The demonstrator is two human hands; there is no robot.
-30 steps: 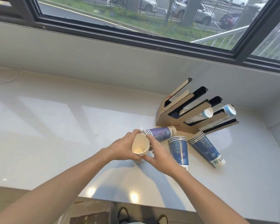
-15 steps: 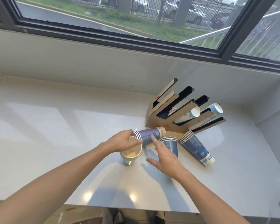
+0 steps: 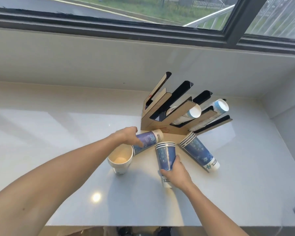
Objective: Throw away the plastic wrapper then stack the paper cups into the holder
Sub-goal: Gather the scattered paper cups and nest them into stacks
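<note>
1. Cups lie in three blue stacks on the white counter [image 3: 58, 133], in front of the holder [image 3: 160, 128].
2. Left stack [image 3: 147, 139] lies on its side, its base toward the holder and its rims toward a single upright cup [image 3: 120, 160], which stands just beside those rims with its mouth open to the camera.
3. Left hand [image 3: 126, 135] rests on top of the left stack, fingers curled over its blue side; how firmly it grips cannot be told.
4. Middle stack [image 3: 166, 156] lies with its rims toward the holder and its white base toward the person.
5. Right hand [image 3: 176, 174] is clamped on the near end of the middle stack, thumb on one side and fingers on the other.
6. Right stack [image 3: 198, 152] lies untouched at a slant, rims near the holder's front corner, base pointing away to the right.
7. Holder stands near the wall under the window [image 3: 143, 14], its slanted slots fanning up and to the right; two of the slots hold rows of white cups [image 3: 193, 110], and the slots on the left look empty.
</note>
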